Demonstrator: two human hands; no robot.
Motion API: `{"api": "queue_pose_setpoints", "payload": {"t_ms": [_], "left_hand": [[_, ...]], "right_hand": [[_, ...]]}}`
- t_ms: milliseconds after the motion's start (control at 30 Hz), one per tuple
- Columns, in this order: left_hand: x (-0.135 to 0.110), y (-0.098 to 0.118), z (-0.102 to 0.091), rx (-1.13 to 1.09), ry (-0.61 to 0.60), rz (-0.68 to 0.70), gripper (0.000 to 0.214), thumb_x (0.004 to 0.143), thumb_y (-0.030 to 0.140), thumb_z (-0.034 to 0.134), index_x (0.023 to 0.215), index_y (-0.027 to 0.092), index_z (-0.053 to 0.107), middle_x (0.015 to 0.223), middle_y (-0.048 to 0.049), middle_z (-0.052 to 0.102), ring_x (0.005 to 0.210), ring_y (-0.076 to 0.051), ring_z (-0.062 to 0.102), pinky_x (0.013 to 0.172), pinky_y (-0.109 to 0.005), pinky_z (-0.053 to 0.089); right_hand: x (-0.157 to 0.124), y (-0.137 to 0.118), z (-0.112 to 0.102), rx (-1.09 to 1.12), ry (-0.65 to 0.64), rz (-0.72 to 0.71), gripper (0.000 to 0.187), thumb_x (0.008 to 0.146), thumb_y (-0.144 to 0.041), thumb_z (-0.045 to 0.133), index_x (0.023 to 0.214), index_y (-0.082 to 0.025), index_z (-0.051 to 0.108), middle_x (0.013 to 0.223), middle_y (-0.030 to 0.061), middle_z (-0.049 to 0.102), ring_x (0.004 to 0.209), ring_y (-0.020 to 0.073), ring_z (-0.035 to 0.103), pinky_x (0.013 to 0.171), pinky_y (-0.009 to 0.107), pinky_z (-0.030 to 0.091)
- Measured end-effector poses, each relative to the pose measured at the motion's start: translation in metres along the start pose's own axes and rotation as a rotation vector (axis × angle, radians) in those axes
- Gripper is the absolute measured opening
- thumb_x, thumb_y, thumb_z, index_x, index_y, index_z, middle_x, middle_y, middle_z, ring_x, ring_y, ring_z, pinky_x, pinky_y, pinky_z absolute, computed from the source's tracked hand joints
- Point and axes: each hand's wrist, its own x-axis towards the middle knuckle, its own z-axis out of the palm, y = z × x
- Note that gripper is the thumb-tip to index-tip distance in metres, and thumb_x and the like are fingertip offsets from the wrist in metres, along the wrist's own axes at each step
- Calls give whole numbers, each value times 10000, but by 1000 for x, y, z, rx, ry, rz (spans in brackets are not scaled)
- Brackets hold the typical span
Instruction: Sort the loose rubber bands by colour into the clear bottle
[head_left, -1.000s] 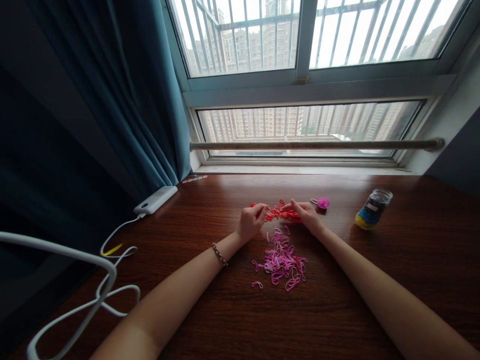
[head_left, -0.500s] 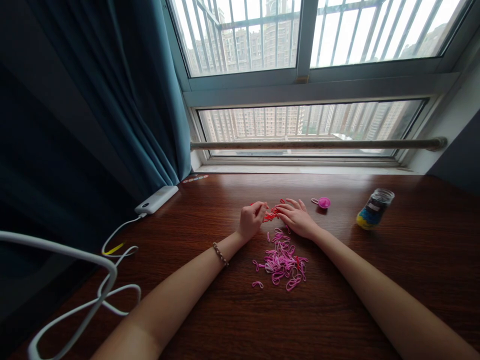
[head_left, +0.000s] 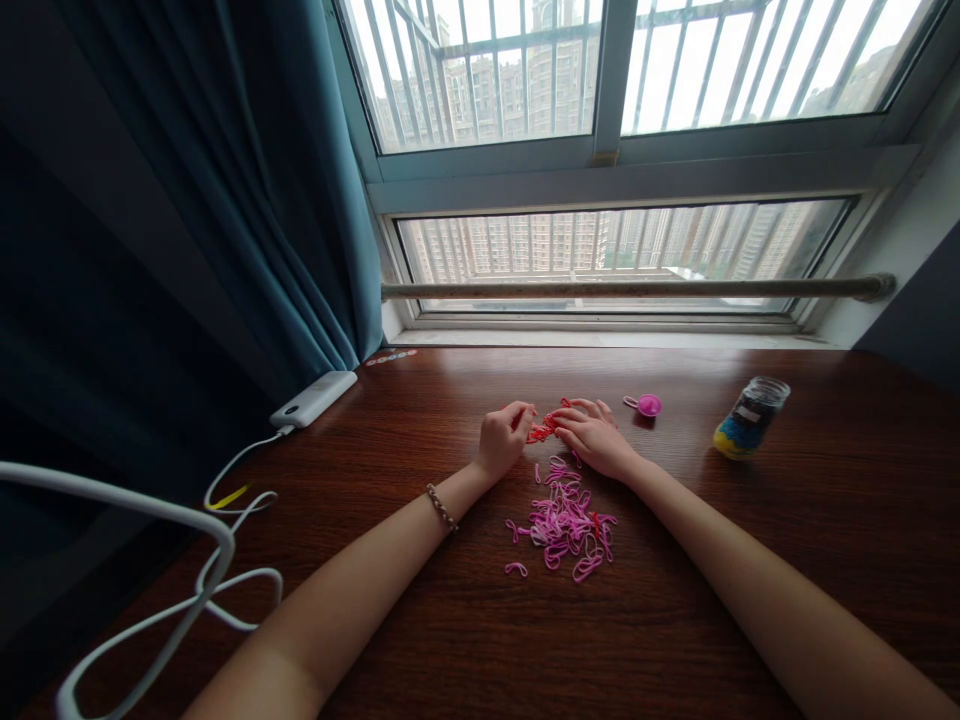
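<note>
My left hand (head_left: 504, 440) is curled closed beside a small pile of red rubber bands (head_left: 541, 430), and a bit of red shows at its fingertips. How many bands it holds is hidden. From the other side, my right hand (head_left: 596, 438) lies over the red pile with its fingers stretched out, touching the bands. Nearer to me spreads a loose heap of pink rubber bands (head_left: 566, 520), with a little red among them at its right side. A braided bracelet (head_left: 442, 508) circles my left wrist.
A pink round cap (head_left: 649, 405) with a pale loop lies behind my right hand. Farther right, a glass jar (head_left: 750, 418) with blue and yellow contents stands tilted in view. A white power bank (head_left: 313, 400) with a white cable (head_left: 225, 540) occupies the left, by the curtain (head_left: 300, 200).
My right hand's fingers have bent a little and drawn closer together over the red bands. My left hand is almost still, and the pink heap is unchanged.
</note>
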Motion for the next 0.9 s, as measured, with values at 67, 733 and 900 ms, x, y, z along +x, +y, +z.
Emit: {"api": "queue_pose_setpoints", "payload": {"t_ms": [67,733,900], "left_hand": [[-1,-1,1,-9,3,-7,312,866,338,370,790,163,616,565,6,575,528,-101,523,548,-195,380],[28,-17,-31,717,-372,-454,339,829,326,413,966,38,528,857,-253,616,877,-341,608,709,-410,453],[27,-17,-28,540,-386,-405,236,790,304,478,810,87,571,820,-225,639,829,-294,632,692,-336,464]], "right_hand": [[1,3,1,52,45,-6,362,898,-414,301,1144,-323,550,1208,-10,549,1185,239,343,1004,515,152],[2,-1,-33,770,216,433,649,781,-662,282,622,-135,625,540,78,630,418,146,558,426,249,373],[-3,20,-21,210,346,641,560,847,-567,241,624,-177,575,530,90,613,556,213,610,582,314,416]]}}
